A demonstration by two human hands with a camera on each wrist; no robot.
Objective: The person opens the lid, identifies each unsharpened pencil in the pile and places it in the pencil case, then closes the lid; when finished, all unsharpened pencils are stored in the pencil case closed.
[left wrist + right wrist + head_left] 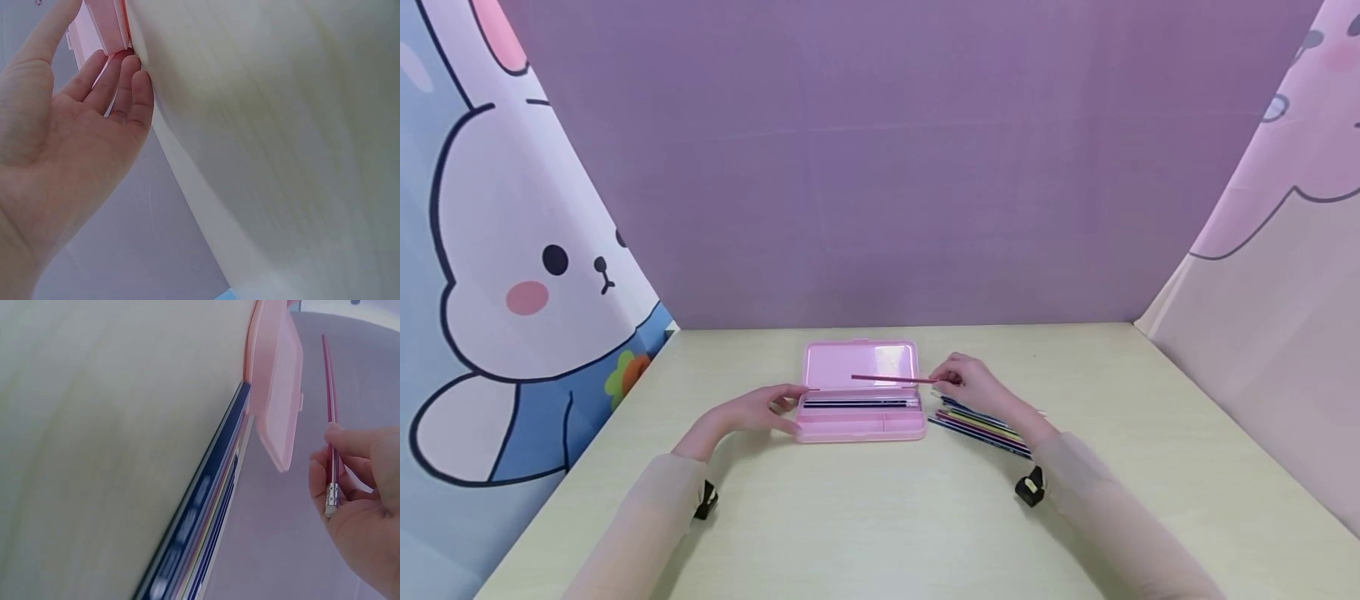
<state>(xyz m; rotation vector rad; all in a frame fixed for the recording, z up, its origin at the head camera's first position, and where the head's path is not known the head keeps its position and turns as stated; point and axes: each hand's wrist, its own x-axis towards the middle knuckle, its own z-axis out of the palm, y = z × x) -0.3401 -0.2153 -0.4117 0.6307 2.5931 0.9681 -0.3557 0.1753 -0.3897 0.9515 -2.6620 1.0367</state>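
An open pink pencil case (857, 426) lies on the table, its lid (842, 362) tipped back. Dark pencils (853, 404) lie in its rear compartment. The left hand (752, 410) holds the case's left end between thumb and fingers; in the left wrist view its fingertips (142, 84) touch the pink plastic. Above the case's right side, the right hand (973, 386) pinches a red pencil (887, 379) near its eraser end, the other end pointing left across the lid. The right wrist view shows its silver ferrule and white eraser (331, 511) by the palm.
A loose bundle of colored and dark pencils (981, 429) lies right of the case, partly under the right forearm. The pale wooden table (865, 517) meets a purple backdrop (887, 208). Cartoon-printed cloth (512, 208) hangs at either side.
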